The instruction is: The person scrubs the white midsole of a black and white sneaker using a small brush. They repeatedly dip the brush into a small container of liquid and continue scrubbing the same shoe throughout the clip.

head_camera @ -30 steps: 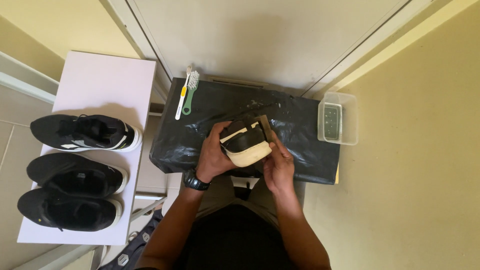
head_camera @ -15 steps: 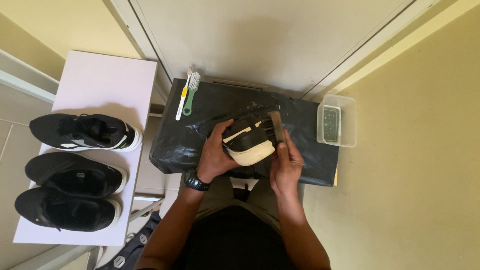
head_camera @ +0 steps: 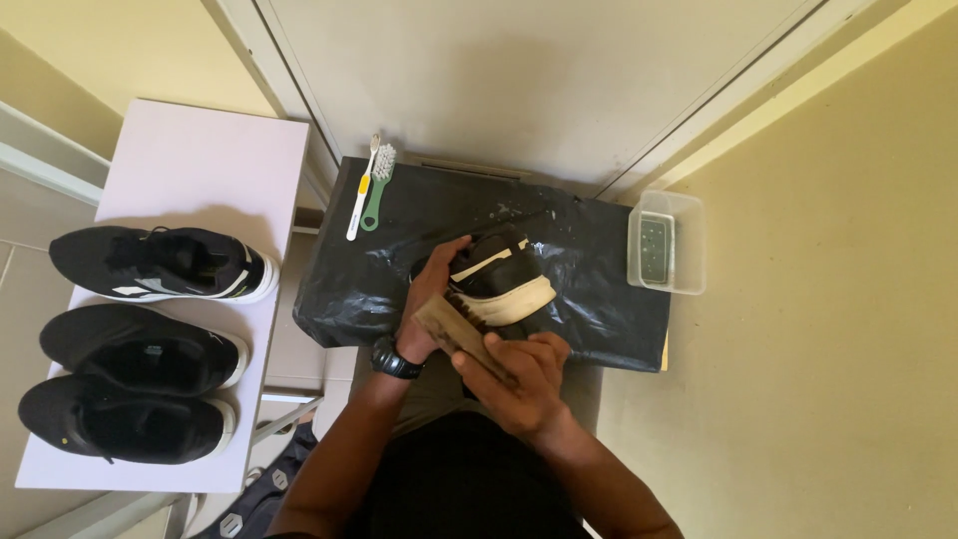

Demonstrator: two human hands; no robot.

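Note:
My left hand (head_camera: 431, 299) grips a black sneaker with a cream sole (head_camera: 502, 279), held tilted over a table covered in black plastic (head_camera: 599, 279). My right hand (head_camera: 524, 374) holds a wooden-backed brush (head_camera: 461, 334) with dark bristles against the near side of the shoe's sole. A black watch sits on my left wrist.
A toothbrush (head_camera: 361, 190) and a green-handled brush (head_camera: 377, 185) lie at the table's far left corner. A clear plastic tub (head_camera: 667, 243) stands at the right end. On the white board (head_camera: 200, 160) to the left rest three black sneakers (head_camera: 165, 263).
The brush has moved from the shoe's right side down to its near left side. The shoe has turned slightly in my left hand.

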